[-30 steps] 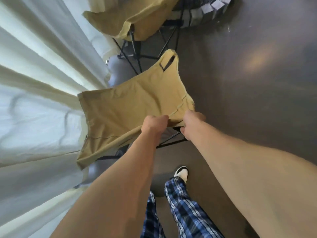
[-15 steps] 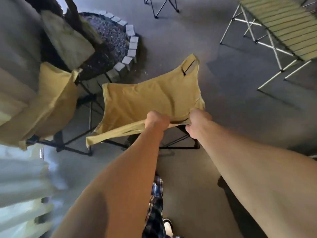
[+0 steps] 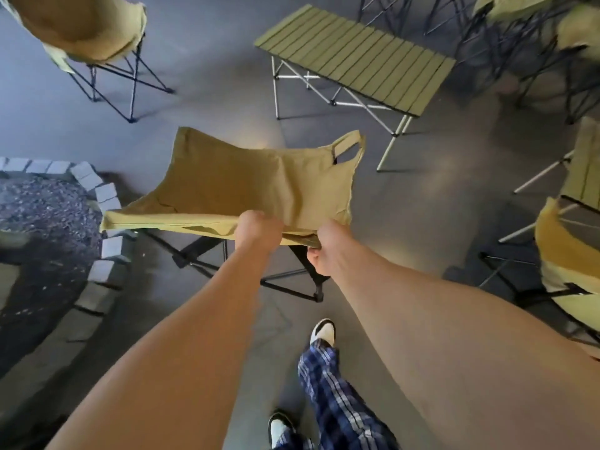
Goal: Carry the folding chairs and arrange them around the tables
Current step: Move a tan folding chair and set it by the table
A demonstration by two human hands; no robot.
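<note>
Hands are gripping fabric only: your left hand (image 3: pixel 258 230) and right hand (image 3: pixel 328 251) are clenching the near seat edge of the folding chair (image 3: pixel 246 183), short of the slatted table (image 3: pixel 354 58). Its black frame (image 3: pixel 285 280) is hanging low and risks snagging the floor.

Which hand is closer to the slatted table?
Right. The right hand grips the carried chair's near edge on the side below the table. The left hand grips the same edge farther left, farther from the table.
</note>
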